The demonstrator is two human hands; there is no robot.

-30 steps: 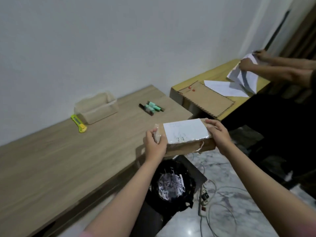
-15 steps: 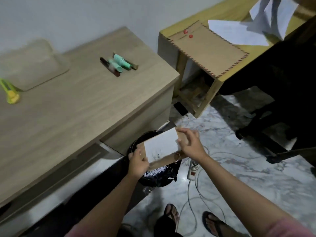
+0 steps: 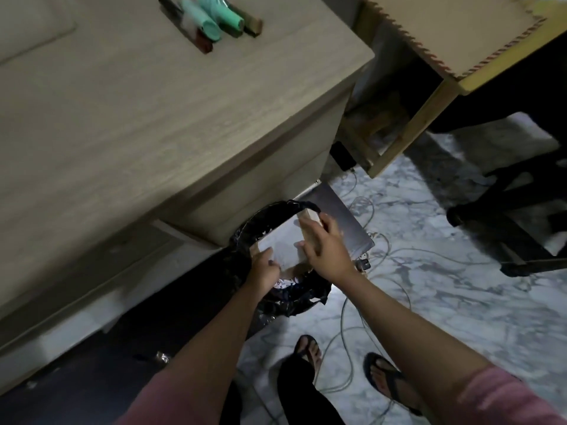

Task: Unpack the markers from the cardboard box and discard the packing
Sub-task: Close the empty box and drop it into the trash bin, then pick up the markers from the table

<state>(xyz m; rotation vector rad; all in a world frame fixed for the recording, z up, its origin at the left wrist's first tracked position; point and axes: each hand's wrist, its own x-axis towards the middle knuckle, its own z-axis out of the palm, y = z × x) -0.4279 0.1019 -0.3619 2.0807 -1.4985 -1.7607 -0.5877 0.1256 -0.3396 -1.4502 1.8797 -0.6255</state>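
1. Gripping: left hand (image 3: 266, 268) has its fingers curled round the near lower corner of the box (image 3: 283, 245); right hand (image 3: 326, 246) lies over the far side, fingers spread and bent along the brown edge (both hands hold it, neither has let go).
2. Box: cardboard, white label face up, tilted, held in the mouth of the bin (image 3: 276, 219); whether it touches the liner rim cannot be told.
3. Bin: round, lined with a black bag, on the floor just beside the desk (image 3: 171, 118) corner; pale shredded paper shows inside, below the box.
4. Markers (image 3: 211, 19): several on the desk top near its far edge, mint-green and dark barrels lying side by side, well apart from the box.
5. Step in hand, as judged: markers are already out, so this is the discard step, with the box at the point of being dropped in.
6. Next move calls for: opening both hands together so the box falls flat, or pressing it down if it jams across the rim (the box looks nearly as wide as the opening).
7. Writing: label carries faint grey marks, too blurred to read; no brand legible on box, markers or bin.
8. Surroundings: cables (image 3: 368, 240) trail on the marble floor; sandalled feet (image 3: 383, 375) stand near the bin.
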